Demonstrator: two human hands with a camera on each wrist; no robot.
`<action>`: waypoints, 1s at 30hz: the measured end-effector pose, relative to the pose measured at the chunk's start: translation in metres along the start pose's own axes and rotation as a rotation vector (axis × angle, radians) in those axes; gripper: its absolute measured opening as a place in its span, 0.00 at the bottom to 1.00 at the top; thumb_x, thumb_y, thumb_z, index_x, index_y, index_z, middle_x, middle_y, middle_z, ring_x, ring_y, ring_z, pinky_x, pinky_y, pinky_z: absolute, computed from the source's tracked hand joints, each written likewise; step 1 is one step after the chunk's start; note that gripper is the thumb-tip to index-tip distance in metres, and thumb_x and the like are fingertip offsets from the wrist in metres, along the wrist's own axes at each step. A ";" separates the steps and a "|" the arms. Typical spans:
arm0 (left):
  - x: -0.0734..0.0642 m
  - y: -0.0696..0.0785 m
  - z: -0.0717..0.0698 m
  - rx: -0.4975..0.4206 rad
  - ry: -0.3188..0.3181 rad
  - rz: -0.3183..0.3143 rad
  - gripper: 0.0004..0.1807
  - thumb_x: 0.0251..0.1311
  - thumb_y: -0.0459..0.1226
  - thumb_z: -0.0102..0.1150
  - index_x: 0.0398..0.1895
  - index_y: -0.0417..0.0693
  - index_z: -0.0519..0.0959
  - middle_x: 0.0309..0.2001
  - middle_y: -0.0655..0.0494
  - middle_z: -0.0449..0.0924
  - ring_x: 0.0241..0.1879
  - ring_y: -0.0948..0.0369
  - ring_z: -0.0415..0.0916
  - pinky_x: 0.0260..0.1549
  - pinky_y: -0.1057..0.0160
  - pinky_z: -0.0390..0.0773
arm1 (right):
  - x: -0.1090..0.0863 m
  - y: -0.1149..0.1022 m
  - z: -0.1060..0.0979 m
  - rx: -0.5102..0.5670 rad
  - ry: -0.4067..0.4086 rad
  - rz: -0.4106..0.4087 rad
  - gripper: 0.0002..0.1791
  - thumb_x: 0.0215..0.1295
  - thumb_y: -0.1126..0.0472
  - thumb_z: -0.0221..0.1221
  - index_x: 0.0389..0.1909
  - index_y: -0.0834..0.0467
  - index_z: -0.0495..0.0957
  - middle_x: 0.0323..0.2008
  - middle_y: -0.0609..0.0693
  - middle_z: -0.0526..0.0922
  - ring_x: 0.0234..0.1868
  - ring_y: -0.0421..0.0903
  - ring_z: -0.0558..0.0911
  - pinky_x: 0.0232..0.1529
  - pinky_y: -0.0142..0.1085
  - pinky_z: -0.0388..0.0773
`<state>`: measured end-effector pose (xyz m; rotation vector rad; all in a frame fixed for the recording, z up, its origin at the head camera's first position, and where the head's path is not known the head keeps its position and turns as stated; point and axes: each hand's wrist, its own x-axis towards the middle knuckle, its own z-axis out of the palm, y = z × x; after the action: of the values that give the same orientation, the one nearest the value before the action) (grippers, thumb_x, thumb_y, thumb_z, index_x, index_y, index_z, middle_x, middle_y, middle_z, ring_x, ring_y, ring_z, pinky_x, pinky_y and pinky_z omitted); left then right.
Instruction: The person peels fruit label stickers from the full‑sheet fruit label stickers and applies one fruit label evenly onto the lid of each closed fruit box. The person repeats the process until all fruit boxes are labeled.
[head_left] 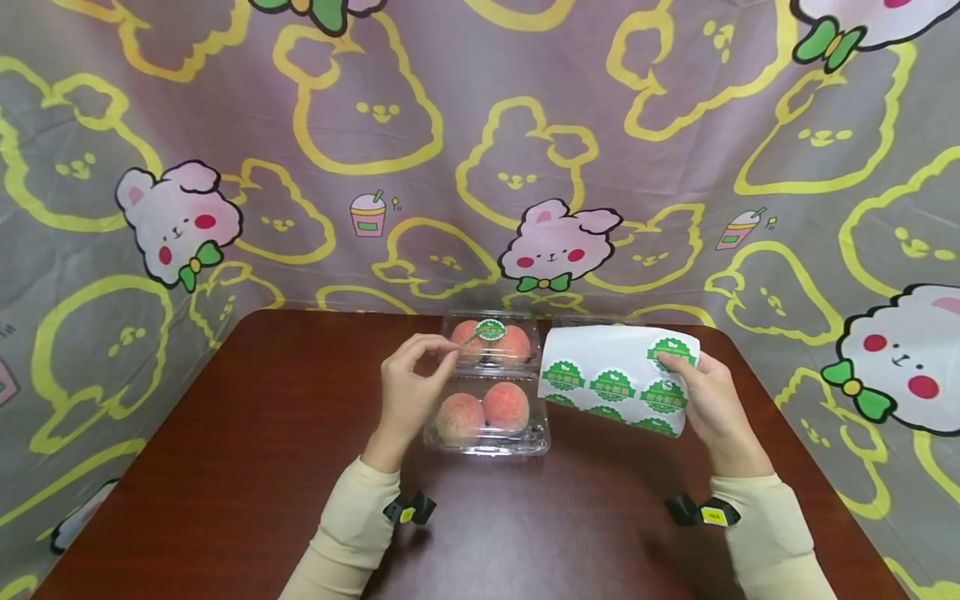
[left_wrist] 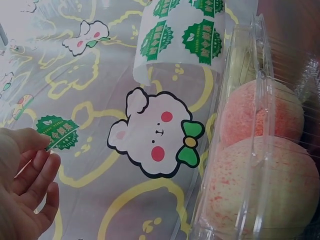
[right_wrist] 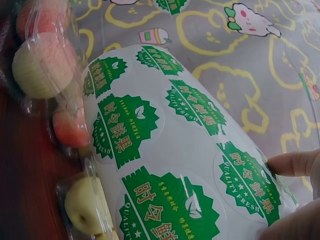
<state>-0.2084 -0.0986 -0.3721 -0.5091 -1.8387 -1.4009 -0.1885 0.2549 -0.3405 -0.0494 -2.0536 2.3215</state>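
My left hand [head_left: 412, 387] pinches a round green sticker [left_wrist: 59, 133] between thumb and finger, in front of the far peach box. My right hand [head_left: 716, 408] grips the right edge of a curved white sticker sheet [head_left: 600, 346], thumb on its face. Rows of green stickers with a leaf mark and lettering cover most of the sheet; its upper left is bare white in the head view. Two peaches [head_left: 507, 407] show inside the near clear plastic box [head_left: 487, 450]. The far clear box [head_left: 454, 322] also has two peaches, partly overlapped by the left fingertips.
Behind the sheet, another clear box [head_left: 573, 320] is mostly hidden. Pale yellow fruit [right_wrist: 84, 206] lies in a clear box in the right wrist view. The dark red-brown table [head_left: 247, 450] meets a grey cartoon-print cloth [head_left: 420, 100] hanging around its back and sides.
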 end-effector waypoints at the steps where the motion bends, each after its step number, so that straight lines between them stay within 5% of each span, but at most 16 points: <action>1: 0.000 0.000 0.000 0.002 -0.001 -0.002 0.04 0.50 0.26 0.67 0.30 0.40 0.85 0.31 0.47 0.85 0.31 0.56 0.77 0.37 0.78 0.73 | 0.000 0.000 -0.002 -0.014 0.006 0.002 0.10 0.68 0.62 0.56 0.30 0.45 0.82 0.26 0.36 0.86 0.28 0.31 0.84 0.30 0.26 0.80; 11: -0.003 0.001 -0.001 0.009 -0.002 -0.011 0.04 0.51 0.26 0.67 0.30 0.40 0.85 0.31 0.48 0.85 0.31 0.55 0.76 0.37 0.78 0.72 | 0.000 0.000 -0.017 -0.084 -0.028 0.045 0.10 0.69 0.61 0.55 0.31 0.44 0.80 0.27 0.35 0.86 0.29 0.31 0.84 0.30 0.26 0.81; 18: -0.001 0.001 -0.002 0.010 -0.006 -0.026 0.05 0.50 0.26 0.68 0.30 0.40 0.85 0.31 0.48 0.85 0.31 0.56 0.77 0.36 0.74 0.74 | 0.008 0.012 -0.031 -0.276 -0.049 0.167 0.06 0.70 0.55 0.55 0.33 0.41 0.77 0.26 0.31 0.84 0.29 0.30 0.83 0.31 0.27 0.81; 23: 0.000 0.003 -0.002 0.013 -0.012 -0.038 0.04 0.51 0.28 0.68 0.30 0.40 0.85 0.32 0.48 0.85 0.32 0.56 0.78 0.36 0.67 0.77 | 0.011 0.023 -0.039 -0.372 -0.060 0.217 0.06 0.71 0.55 0.52 0.44 0.50 0.74 0.27 0.29 0.82 0.31 0.30 0.82 0.34 0.28 0.82; 30: -0.001 0.001 0.000 0.002 -0.010 -0.034 0.04 0.51 0.27 0.67 0.30 0.40 0.85 0.31 0.47 0.85 0.31 0.56 0.77 0.36 0.75 0.75 | 0.010 0.026 -0.047 -0.319 -0.123 0.259 0.05 0.71 0.57 0.51 0.42 0.49 0.74 0.29 0.31 0.83 0.33 0.31 0.83 0.35 0.29 0.82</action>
<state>-0.2074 -0.0980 -0.3718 -0.4871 -1.8651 -1.4208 -0.1968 0.2989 -0.3723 -0.1989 -2.6037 2.1450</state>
